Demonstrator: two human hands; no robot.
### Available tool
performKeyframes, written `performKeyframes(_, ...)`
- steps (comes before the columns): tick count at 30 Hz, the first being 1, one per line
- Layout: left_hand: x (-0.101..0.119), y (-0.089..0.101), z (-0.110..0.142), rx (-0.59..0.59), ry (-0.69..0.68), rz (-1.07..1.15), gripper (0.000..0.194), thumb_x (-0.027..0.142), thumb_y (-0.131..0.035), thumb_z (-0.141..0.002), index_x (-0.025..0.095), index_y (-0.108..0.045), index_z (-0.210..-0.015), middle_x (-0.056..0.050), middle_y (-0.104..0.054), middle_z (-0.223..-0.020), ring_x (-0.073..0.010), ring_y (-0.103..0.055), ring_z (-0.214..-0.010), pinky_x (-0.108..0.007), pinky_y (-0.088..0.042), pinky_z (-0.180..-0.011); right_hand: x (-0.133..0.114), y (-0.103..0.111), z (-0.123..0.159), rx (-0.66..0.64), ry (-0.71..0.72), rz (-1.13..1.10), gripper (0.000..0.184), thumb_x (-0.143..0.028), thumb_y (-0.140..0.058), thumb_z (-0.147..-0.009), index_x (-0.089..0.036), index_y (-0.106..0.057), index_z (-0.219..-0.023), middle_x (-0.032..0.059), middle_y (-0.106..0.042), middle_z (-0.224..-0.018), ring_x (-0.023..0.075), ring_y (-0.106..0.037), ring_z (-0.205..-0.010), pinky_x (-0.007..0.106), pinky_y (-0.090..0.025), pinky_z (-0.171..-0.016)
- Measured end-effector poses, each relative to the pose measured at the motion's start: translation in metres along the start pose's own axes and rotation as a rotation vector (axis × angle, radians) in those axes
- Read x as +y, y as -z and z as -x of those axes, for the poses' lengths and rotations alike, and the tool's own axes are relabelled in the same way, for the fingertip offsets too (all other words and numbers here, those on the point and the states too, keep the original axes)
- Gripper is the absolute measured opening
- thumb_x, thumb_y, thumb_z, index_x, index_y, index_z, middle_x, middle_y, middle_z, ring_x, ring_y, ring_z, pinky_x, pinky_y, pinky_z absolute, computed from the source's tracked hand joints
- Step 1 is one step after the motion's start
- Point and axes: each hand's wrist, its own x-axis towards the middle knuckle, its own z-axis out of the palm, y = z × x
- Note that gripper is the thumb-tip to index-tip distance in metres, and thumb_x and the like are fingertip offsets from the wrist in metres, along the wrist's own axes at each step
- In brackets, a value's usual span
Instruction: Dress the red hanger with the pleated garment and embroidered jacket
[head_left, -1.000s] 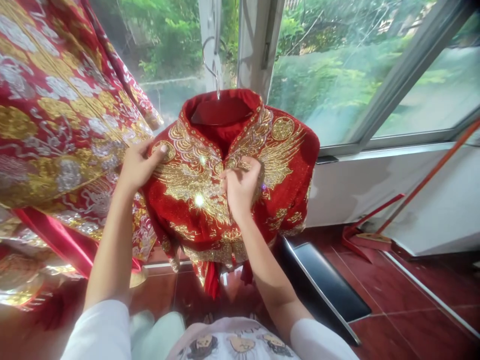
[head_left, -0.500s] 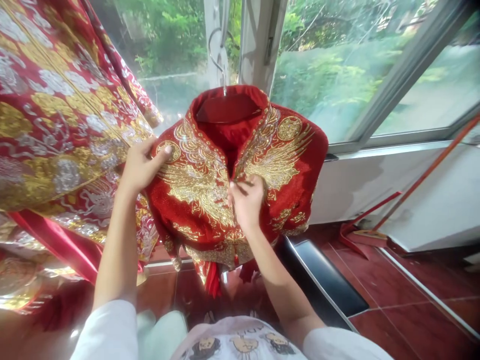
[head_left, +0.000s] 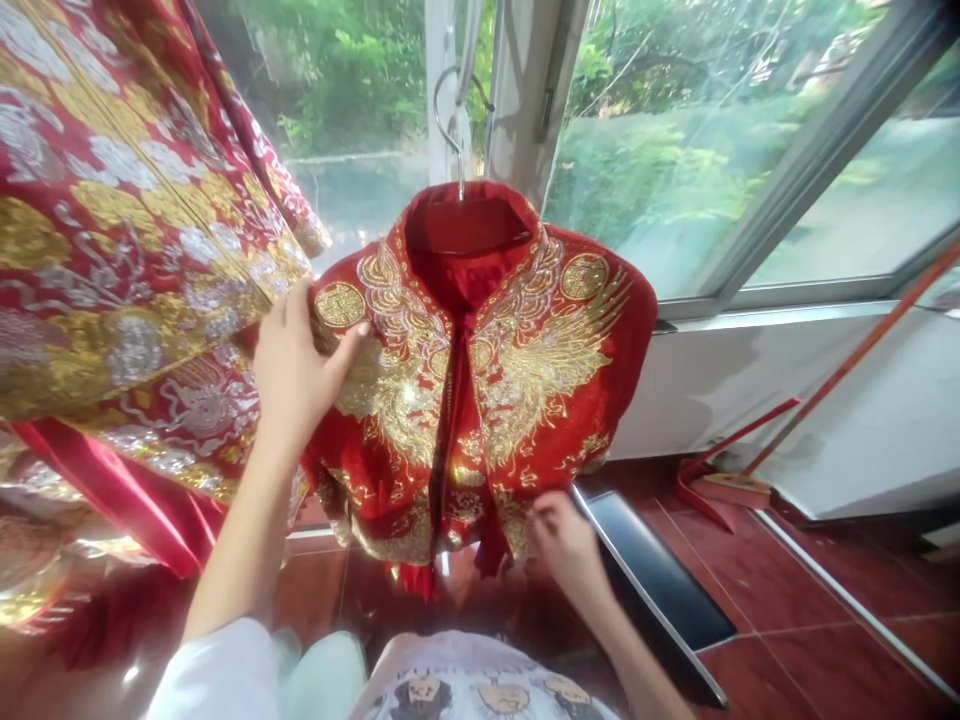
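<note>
A red jacket (head_left: pixel 547 390) with gold and silver embroidery hangs from a wire-hooked hanger (head_left: pixel 460 165) in front of the window. Its front stands open from collar to hem, with a dark zipper edge and red lining showing. My left hand (head_left: pixel 300 370) grips the jacket's left shoulder, thumb in front beside a round gold emblem and fingers around the outer edge. Low at the right front hem is my right hand (head_left: pixel 570 545), its fingers curled together against the embroidered edge. The fingertips are partly blurred there.
On the left hangs a large red garment (head_left: pixel 142 230) with gold and silver embroidery. A black panel (head_left: pixel 660 570) lies on the red tiled floor at right. A red dustpan (head_left: pixel 709 490) and a long-handled broom (head_left: pixel 847 370) lean by the white wall.
My right hand has moved from the upper middle of the front down and right to the hem. The jacket's front, closed before below the collar, has come apart. My left hand stays on the shoulder.
</note>
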Motion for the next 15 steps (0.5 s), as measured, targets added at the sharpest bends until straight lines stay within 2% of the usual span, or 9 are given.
performKeyframes(1,0.001,-0.001,0.001,0.013,-0.002,-0.013,0.064,0.062,-0.053,-0.084,0.026,-0.046,-0.136,-0.012,-0.058,-0.124,-0.0325,-0.054,-0.113,-0.041,-0.045,-0.09,-0.013,0.013,-0.028,0.051,0.018,0.119,0.009,-0.031,-0.064,-0.077,-0.034,-0.057,-0.082,-0.0011,-0.059,-0.058,0.0219,-0.057,-0.04,0.032,-0.044,-0.034)
performKeyframes(3,0.001,-0.002,-0.001,0.026,0.011,-0.024,0.058,0.06,-0.052,-0.086,0.027,-0.049,-0.133,-0.012,-0.062,-0.115,-0.0315,-0.057,-0.106,-0.039,-0.046,-0.083,-0.037,0.032,-0.091,0.274,0.151,0.353,0.028,-0.036,-0.063,-0.081,-0.033,-0.056,-0.108,0.0074,-0.067,-0.102,0.0258,-0.068,-0.079,0.042,-0.058,-0.064)
performKeyframes(4,-0.001,-0.001,-0.004,0.02,0.026,-0.025,0.052,0.059,-0.05,-0.087,0.027,-0.053,-0.128,-0.01,-0.064,-0.107,-0.03,-0.058,-0.099,-0.038,-0.045,-0.078,-0.046,0.035,-0.122,0.322,0.285,0.428,0.044,-0.042,-0.063,-0.08,-0.03,-0.053,-0.121,0.0125,-0.061,-0.121,0.0295,-0.063,-0.105,0.047,-0.055,-0.082)
performKeyframes(5,-0.004,0.001,-0.009,-0.003,0.04,-0.02,0.046,0.058,-0.049,-0.088,0.026,-0.058,-0.121,-0.009,-0.065,-0.097,-0.0279,-0.058,-0.091,-0.036,-0.043,-0.074,-0.052,0.035,-0.15,0.305,0.357,0.519,0.062,-0.05,-0.064,-0.077,-0.024,-0.047,-0.131,0.0172,-0.051,-0.134,0.0341,-0.05,-0.125,0.054,-0.045,-0.099)
performKeyframes(7,-0.015,0.007,-0.021,-0.094,0.058,0.042,0.039,0.057,-0.046,-0.089,0.022,-0.064,-0.095,-0.004,-0.058,-0.074,-0.0214,-0.053,-0.073,-0.033,-0.038,-0.067,-0.054,0.028,-0.195,0.224,0.352,0.605,0.081,-0.056,-0.062,-0.075,-0.016,-0.038,-0.141,0.0212,-0.037,-0.145,0.0372,-0.032,-0.138,0.058,-0.032,-0.108)
performKeyframes(9,-0.032,0.012,-0.036,-0.239,0.095,0.221,0.045,0.059,-0.047,-0.088,0.018,-0.054,-0.068,-0.001,-0.044,-0.058,-0.0147,-0.043,-0.06,-0.03,-0.034,-0.06,-0.047,0.018,-0.222,0.18,0.333,0.576,0.077,-0.054,-0.057,-0.08,-0.013,-0.038,-0.142,0.0208,-0.04,-0.143,0.0348,-0.036,-0.136,0.055,-0.034,-0.107)
performKeyframes(12,-0.054,0.008,-0.057,-0.469,0.167,0.602,0.049,0.059,-0.05,-0.086,0.017,-0.048,-0.061,0.0,-0.045,-0.055,-0.0123,-0.041,-0.057,-0.028,-0.038,-0.056,-0.032,0.017,-0.24,0.193,0.308,0.419,0.048,-0.042,-0.048,-0.087,-0.015,-0.056,-0.127,0.0147,-0.059,-0.121,0.0265,-0.056,-0.114,0.04,-0.045,-0.096)
performKeyframes(13,-0.059,0.004,-0.062,-0.496,0.161,0.653,0.047,0.057,-0.048,-0.088,0.017,-0.052,-0.064,-0.001,-0.051,-0.059,-0.0134,-0.046,-0.06,-0.03,-0.043,-0.058,-0.027,0.021,-0.245,0.18,0.279,0.359,0.039,-0.039,-0.048,-0.089,-0.015,-0.063,-0.115,0.012,-0.065,-0.108,0.0237,-0.06,-0.103,0.035,-0.047,-0.089)
performKeyframes(15,-0.061,-0.007,-0.066,-0.433,0.095,0.587,0.043,0.049,-0.042,-0.095,0.015,-0.061,-0.076,-0.004,-0.063,-0.073,-0.0163,-0.055,-0.07,-0.033,-0.05,-0.067,-0.021,0.035,-0.258,0.09,0.163,0.206,0.029,-0.037,-0.048,-0.09,-0.014,-0.067,-0.086,0.0067,-0.064,-0.079,0.0173,-0.061,-0.078,0.027,-0.046,-0.072)
